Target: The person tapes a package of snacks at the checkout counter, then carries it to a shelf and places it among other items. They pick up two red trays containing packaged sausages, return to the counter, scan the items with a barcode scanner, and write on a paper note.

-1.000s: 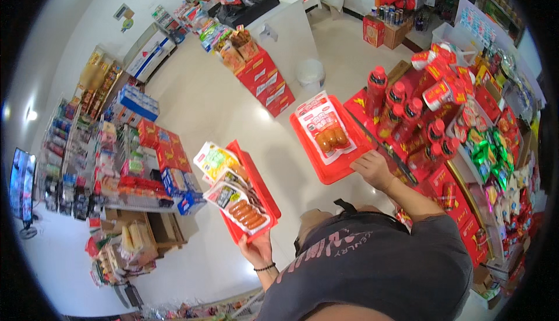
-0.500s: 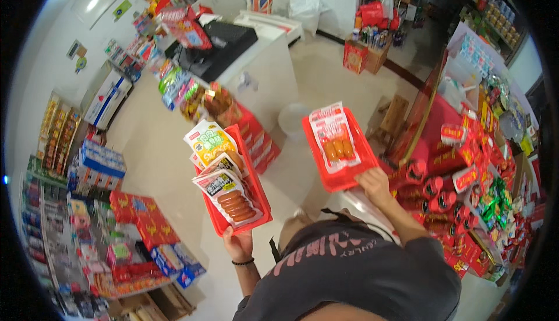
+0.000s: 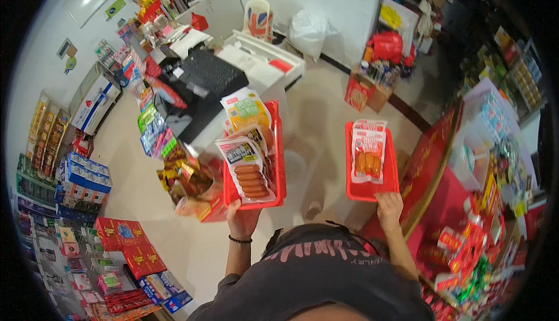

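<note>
My left hand [image 3: 240, 219] grips the near edge of a red plastic tray [image 3: 280, 164]. In that tray lie several sausage packs: a black-and-white one [image 3: 247, 172] in front, with a yellow-and-white pack [image 3: 247, 111] behind it. Off to the right, my right hand [image 3: 389, 209] is closed on the near rim of a second, smaller-looking red tray [image 3: 361, 190]. It bears white-and-red sausage packs [image 3: 368, 157], one partly covering another. Both trays are held up above the floor, apart from each other. The fingers under each tray are mostly hidden.
A white counter [image 3: 262, 82] with a black keyboard-like device [image 3: 215, 71] stands ahead to the left. Goods racks [image 3: 64, 251] line the left side. At right runs a red-covered table [image 3: 428, 204] loaded with packages. A carton of bottles [image 3: 372, 85] sits farther ahead.
Both trays have shifted to the right in view, still in my hands. The counter shows more fully, and the wooden stool at right is out of sight.
</note>
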The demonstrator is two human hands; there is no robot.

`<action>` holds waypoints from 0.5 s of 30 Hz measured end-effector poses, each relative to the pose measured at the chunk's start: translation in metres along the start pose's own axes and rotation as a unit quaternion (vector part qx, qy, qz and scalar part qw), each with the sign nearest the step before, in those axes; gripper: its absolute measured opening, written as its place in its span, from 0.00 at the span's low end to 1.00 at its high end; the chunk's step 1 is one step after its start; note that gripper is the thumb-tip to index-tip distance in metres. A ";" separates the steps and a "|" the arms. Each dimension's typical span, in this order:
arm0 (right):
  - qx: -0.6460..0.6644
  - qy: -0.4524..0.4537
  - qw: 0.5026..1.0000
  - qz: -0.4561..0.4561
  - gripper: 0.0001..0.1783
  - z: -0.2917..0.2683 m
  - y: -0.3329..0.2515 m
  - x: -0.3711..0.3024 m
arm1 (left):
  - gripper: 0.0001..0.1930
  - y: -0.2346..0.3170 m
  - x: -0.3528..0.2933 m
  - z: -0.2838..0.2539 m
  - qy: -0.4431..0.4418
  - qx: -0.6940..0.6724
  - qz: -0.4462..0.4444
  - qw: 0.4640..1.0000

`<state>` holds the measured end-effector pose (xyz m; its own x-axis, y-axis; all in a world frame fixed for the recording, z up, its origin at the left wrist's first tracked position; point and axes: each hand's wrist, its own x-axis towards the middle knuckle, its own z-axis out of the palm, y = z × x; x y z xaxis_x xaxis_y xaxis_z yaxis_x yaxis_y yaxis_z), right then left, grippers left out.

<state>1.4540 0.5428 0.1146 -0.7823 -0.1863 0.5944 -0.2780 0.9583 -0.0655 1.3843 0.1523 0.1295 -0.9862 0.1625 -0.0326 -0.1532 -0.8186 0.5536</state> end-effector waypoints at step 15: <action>0.061 -0.023 0.994 -0.082 0.12 0.148 0.230 0.247 | 0.34 -0.077 0.337 0.063 0.019 -0.010 -0.028 0.999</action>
<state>1.1141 0.6847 0.1280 -0.7443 -0.3509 0.5682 -0.4679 0.8811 -0.0687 1.0680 0.3046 0.1284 -0.9777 0.1874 -0.0950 -0.2089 -0.8201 0.5328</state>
